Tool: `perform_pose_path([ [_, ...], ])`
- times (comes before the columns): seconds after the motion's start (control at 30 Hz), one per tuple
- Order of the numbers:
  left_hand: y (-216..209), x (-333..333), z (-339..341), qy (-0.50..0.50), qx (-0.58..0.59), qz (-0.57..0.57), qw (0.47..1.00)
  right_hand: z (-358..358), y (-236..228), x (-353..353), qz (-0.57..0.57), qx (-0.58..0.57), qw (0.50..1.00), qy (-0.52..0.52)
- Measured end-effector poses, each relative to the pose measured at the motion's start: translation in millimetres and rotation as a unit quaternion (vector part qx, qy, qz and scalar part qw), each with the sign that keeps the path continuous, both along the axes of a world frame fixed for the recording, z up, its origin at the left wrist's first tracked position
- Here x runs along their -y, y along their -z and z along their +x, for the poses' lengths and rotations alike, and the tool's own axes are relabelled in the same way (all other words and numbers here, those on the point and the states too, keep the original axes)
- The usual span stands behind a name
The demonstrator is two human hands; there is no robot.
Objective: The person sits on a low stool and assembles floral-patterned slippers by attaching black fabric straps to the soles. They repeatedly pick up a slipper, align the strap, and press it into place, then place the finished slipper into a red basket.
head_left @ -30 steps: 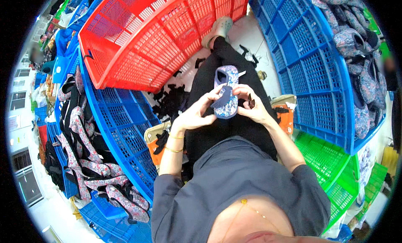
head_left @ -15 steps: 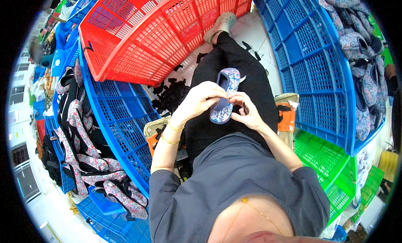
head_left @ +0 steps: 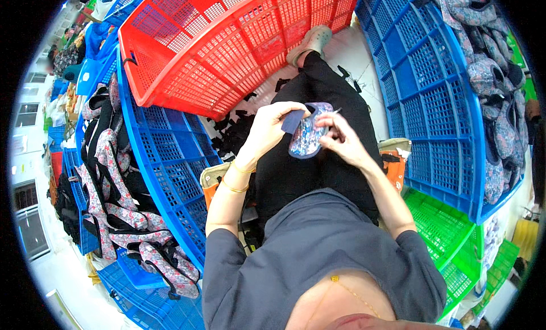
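A floral slipper (head_left: 307, 139) in blue, pink and white is held over my lap. My left hand (head_left: 270, 128) is closed on its left edge, thumb and fingers pinching by a dark navy flap (head_left: 292, 122) that sticks out from the slipper. On its other side is my right hand (head_left: 342, 141), fingers curled against the patterned surface and thumb bent beneath. A small thin tip shows just beyond the right fingers; what it belongs to cannot be made out.
A red basket (head_left: 227, 62) stands ahead, blue baskets (head_left: 170, 153) at both sides. Floral slippers (head_left: 128, 216) pile up at left, more (head_left: 495, 125) at right. Black scraps (head_left: 233, 131) litter the floor. Green crates (head_left: 438, 222) sit at lower right, orange-and-beige pieces (head_left: 392, 168) beside my thighs.
The slipper has been turned, so its opening no longer faces up and the navy flap stands out to the left. My right hand has shifted up along it. The whole view has tilted slightly.
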State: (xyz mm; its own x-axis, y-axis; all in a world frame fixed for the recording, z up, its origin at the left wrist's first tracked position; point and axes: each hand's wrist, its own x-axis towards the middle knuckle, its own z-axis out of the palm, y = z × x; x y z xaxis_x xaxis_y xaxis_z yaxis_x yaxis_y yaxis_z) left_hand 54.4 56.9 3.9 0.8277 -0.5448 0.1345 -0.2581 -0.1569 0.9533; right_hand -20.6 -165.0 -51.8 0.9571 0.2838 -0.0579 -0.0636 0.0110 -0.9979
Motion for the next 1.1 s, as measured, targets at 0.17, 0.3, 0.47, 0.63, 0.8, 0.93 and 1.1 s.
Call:
perform_pose_path([
  [0.17,1.4,0.8,6.8,0.026,-0.154,-0.035,0.987,-16.6,-2.1,-12.4,0.075,-0.061,0.993,0.063],
  [0.3,-7.6,0.6,13.0,0.007,-0.135,-0.062,0.989,-2.7,-20.9,7.0,-0.141,0.065,0.987,0.036],
  [0.47,-16.3,-1.0,23.2,0.037,-0.076,-0.012,0.996,25.0,-43.6,20.2,-0.214,0.176,0.960,0.030],
  [0.63,-21.7,-1.2,26.2,0.042,-0.151,0.018,0.987,37.0,-77.7,2.1,-0.278,0.163,0.947,0.006],
  [0.8,-23.4,2.5,28.2,0.075,-0.236,-0.071,0.966,50.4,-92.0,-5.9,-0.356,0.228,0.905,-0.044],
  [0.93,-21.8,2.9,32.6,0.101,-0.244,-0.073,0.962,60.2,-99.8,-7.5,-0.372,0.258,0.888,-0.078],
  [1.1,-17.7,5.6,34.8,0.115,-0.240,-0.066,0.962,70.9,-104.8,-2.8,-0.392,0.248,0.875,-0.139],
])
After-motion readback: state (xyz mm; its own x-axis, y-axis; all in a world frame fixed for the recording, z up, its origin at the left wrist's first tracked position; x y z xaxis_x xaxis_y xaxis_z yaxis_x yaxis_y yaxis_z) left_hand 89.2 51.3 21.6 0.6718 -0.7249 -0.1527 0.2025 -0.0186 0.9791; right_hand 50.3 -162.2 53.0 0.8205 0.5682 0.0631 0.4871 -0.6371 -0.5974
